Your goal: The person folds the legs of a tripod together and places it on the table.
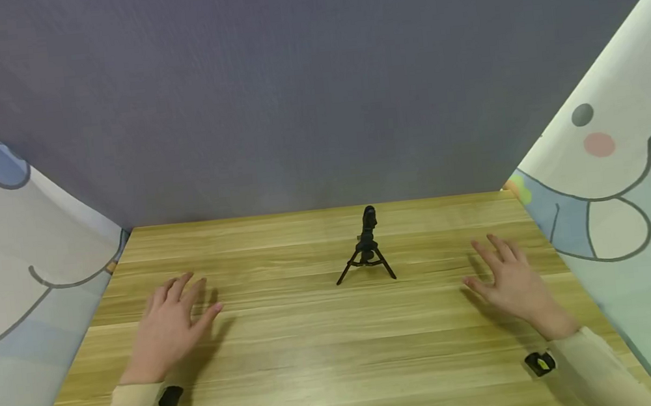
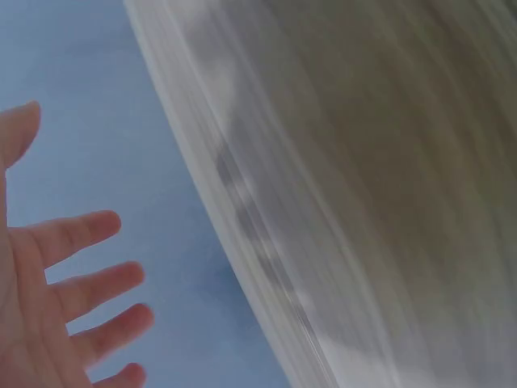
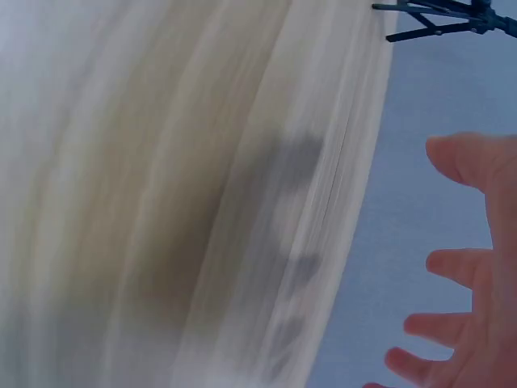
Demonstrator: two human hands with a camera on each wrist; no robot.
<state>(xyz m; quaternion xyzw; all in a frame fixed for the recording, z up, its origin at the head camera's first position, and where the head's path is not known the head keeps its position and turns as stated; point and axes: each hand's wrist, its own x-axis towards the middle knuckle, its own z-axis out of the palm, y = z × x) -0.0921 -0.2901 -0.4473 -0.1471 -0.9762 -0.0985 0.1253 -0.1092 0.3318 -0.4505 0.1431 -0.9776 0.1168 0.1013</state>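
A small black tripod [image 1: 367, 250] with a short upright mount stands on the wooden table [image 1: 328, 353], towards its far edge and near the middle. My left hand [image 1: 172, 319] lies palm down to the tripod's left, fingers straight and spread, holding nothing. My right hand [image 1: 512, 280] lies the same way to its right, also empty. Both hands are well apart from the tripod. The left wrist view shows my left hand [image 2: 65, 307] with spread fingers. In the right wrist view, my right hand [image 3: 464, 283] is spread and the tripod's legs [image 3: 440, 18] show at the top edge.
A grey backdrop [image 1: 302, 87] rises behind the table. Cartoon-printed cloth panels close in the left side [image 1: 19, 258] and the right side [image 1: 627, 154]. Small black devices sit on both wrists [image 1: 170, 397] [image 1: 540, 363].
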